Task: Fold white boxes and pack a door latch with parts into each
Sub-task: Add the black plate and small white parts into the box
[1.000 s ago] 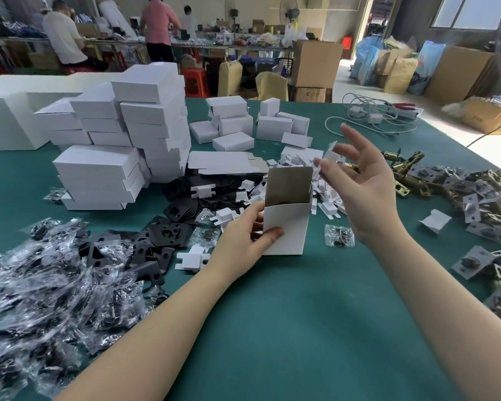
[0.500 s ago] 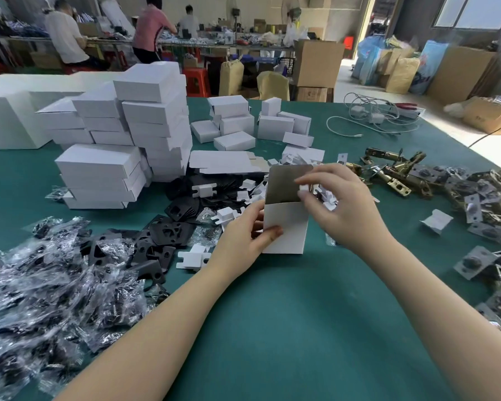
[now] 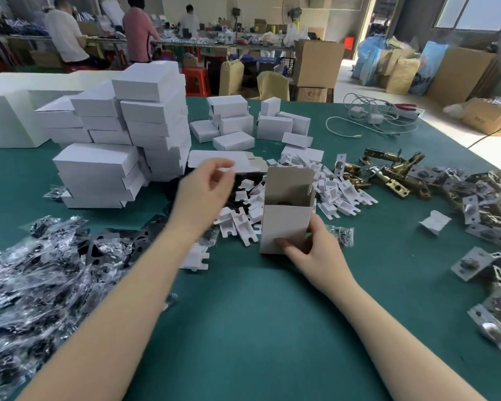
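A white box [image 3: 285,224] stands upright on the green table [image 3: 258,328], its top flap open and something dark inside. My right hand [image 3: 315,250] grips its lower right corner. My left hand [image 3: 206,186] hovers left of the box, above a pile of white cardboard inserts [image 3: 243,224]. Its fingers are curled and blurred, with a white sliver at the fingertips. Brass door latches [image 3: 388,175] lie to the right of the box. Bagged black parts [image 3: 26,285] are heaped at the left.
Stacks of folded white boxes [image 3: 145,120] rise at the back left, with a flat box blank [image 3: 243,160] in front of them. Metal plates in wrap [image 3: 475,264] line the right edge. A white cable [image 3: 370,123] lies at the far right. People work at benches behind.
My left hand let go of the box and moved up and left over the inserts. My right hand came down from the box's top and took hold of its lower corner.
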Demonstrator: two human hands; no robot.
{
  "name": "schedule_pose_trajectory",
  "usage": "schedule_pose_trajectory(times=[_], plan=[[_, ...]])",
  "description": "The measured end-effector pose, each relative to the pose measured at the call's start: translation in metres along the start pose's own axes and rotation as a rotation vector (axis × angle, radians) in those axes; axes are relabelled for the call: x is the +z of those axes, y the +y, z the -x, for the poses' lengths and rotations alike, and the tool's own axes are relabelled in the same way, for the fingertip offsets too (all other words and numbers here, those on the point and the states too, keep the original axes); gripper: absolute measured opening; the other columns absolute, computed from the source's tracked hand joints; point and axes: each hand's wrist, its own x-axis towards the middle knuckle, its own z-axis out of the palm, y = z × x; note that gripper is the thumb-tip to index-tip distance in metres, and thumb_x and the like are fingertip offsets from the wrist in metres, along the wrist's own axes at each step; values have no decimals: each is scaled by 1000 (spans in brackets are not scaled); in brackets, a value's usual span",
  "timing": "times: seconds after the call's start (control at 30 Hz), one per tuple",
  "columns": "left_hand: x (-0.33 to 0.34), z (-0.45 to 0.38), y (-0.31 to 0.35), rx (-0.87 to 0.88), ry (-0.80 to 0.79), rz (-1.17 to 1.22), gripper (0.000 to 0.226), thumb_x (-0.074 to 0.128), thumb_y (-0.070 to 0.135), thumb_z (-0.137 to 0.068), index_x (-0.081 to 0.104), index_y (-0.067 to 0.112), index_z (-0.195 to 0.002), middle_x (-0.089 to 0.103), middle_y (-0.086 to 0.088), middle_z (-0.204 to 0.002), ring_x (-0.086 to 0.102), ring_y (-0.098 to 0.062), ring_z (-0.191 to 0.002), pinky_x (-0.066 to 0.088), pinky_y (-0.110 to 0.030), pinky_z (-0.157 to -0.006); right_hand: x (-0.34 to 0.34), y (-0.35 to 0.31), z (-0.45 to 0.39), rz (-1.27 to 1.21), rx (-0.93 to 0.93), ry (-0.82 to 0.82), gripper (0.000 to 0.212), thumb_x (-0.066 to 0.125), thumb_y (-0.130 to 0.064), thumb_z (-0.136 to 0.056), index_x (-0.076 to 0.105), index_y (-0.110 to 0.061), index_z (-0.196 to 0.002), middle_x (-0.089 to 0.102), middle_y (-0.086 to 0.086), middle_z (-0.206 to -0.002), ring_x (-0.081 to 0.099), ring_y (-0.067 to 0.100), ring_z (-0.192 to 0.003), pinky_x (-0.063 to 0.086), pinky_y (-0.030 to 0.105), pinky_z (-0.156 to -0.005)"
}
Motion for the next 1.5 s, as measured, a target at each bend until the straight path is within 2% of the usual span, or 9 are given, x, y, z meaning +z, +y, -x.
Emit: schedule_pose_trajectory(times=[0.17,0.27,0.4,0.7,1.13,1.23,1.3,1.4,1.5], plan=[[-68,-20,-31,-335,-346,-783,31,65,40,-90,63,26,-118,66,2,-117,58,-17,-99,43,-28,-87,1,-1,-1,6,35,1,45,72,-33,-82,45,-46,-116,59,-35,-83,56,0,-67,38,12,-57],[-73,-15,-44,-489,-543,-1001,49,59,48,-93,60,18,-131,60,-7,-133,56,-25,-118,44,-32,-98,0,0,-1,3,50,0,45,73,-33,-82,45,-47,-114,61,-30,-81,56,-1,-67,38,12,-57],[-73,-15,-44,-454,-446,-942,21,64,33,-93,75,23,-108,71,-1,-107,62,-24,-100,51,-36,-92,0,0,0,29,53,-9,45,72,-35,-82,45,-45,-116,59,-35,-80,55,2,-65,37,14,-54],[-75,-13,-32,-523,-516,-899,45,74,28,-85,63,19,-128,62,-3,-130,58,-23,-115,45,-30,-96,1,4,0,40,40,-9,46,72,-33,-83,46,-41,-120,56,-40,-74,55,-2,-64,39,11,-55],[-84,-18,-11,-520,-377,-882,40,78,19,-83,68,20,-121,67,-7,-121,59,-26,-112,45,-35,-99,1,4,-1,44,30,-9,45,72,-33,-83,46,-42,-119,59,-37,-77,56,-2,-65,39,11,-56],[-87,-20,-4,-352,-177,-727,23,77,22,-83,74,27,-105,71,3,-103,61,-16,-94,46,-32,-93,1,4,-1,49,30,-11,44,72,-33,-83,45,-42,-117,58,-39,-76,56,-2,-65,38,11,-55],[-86,-20,2,-299,-77,-379,12,74,21,-85,73,33,-89,69,14,-89,60,-5,-85,45,-28,-84,1,4,-1,45,33,-14,45,71,-32,-84,45,-42,-118,59,-38,-76,56,-3,-65,38,10,-55],[-81,-18,14,-461,-118,267,14,64,16,-94,72,27,-92,73,9,-92,70,-8,-86,55,-29,-70,1,5,-1,48,35,-15,47,71,-32,-83,45,-42,-121,59,-38,-76,56,-2,-65,38,11,-55],[-75,-19,18,-523,-182,563,15,58,12,-96,71,17,-100,75,4,-82,74,-16,-78,59,-26,-59,1,5,-1,46,42,-14,47,71,-34,-83,46,-41,-122,58,-39,-76,56,-2,-65,38,11,-55]])
